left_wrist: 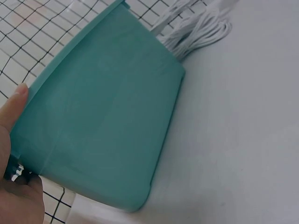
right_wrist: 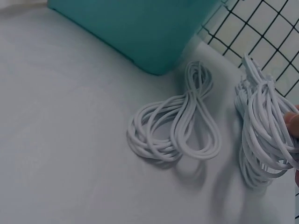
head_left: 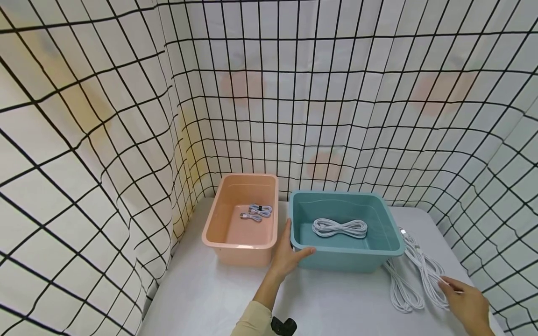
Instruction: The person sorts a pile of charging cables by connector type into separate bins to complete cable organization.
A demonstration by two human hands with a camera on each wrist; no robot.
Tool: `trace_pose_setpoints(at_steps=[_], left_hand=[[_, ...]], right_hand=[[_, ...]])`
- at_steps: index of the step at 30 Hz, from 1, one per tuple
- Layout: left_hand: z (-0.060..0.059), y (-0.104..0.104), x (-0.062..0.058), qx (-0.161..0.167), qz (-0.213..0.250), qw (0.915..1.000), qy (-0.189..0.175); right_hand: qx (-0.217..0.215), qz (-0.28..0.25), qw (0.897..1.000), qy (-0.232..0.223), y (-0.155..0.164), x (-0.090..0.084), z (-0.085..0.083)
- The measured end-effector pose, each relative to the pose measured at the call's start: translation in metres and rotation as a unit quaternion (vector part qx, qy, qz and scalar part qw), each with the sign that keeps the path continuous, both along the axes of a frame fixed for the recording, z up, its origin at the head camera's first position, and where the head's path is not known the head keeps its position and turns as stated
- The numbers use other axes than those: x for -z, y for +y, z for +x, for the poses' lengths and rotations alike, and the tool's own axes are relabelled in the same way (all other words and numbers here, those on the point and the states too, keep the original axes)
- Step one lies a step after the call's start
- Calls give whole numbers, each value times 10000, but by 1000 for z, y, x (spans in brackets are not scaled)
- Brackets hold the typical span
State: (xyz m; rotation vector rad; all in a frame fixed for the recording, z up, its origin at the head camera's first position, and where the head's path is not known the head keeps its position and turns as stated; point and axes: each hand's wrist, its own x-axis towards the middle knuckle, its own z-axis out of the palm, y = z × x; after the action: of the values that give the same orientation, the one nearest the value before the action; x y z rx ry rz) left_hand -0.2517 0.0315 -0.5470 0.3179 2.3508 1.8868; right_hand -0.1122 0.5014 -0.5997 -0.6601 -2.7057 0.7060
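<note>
My left hand (head_left: 286,255) rests on the front left corner of a teal bin (head_left: 336,259), thumb along the front rim and fingers straight along the left side. In the left wrist view, the thumb (left_wrist: 16,105) touches the rim. A coiled white cable (head_left: 339,228) lies inside the bin. My right hand (head_left: 466,301) pinches the near end of a bundled white cable (right_wrist: 266,121) to the right of the bin. Another coiled white cable (right_wrist: 196,116) lies on the table beside it. Part of a further coil shows behind the held bundle.
A peach bin (head_left: 244,254) stands left of the teal bin, with small bundled cables (head_left: 259,210) inside. Black netting (head_left: 294,100) before white sheeting surrounds the back and sides of the white table (head_left: 201,298).
</note>
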Motion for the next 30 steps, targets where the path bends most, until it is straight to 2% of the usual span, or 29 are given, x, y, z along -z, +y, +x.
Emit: trace_pose_setpoints(at_steps=[13,18,23,30], left_hand=[[-1,1,4,7,76,9999,106],[-1,2,4,16,37,9999,126],[0,1,2,33,87,9999,108],[0,-1,1,46,158,9998,141]], right_hand=[[-374,157,9991,115,11,-37,-5],[-399,-5,9990,211,14,-56,-10],[-571,-140,9980,243,15,-79,-19],[-1014,123,9939,427,12,-110,-39]])
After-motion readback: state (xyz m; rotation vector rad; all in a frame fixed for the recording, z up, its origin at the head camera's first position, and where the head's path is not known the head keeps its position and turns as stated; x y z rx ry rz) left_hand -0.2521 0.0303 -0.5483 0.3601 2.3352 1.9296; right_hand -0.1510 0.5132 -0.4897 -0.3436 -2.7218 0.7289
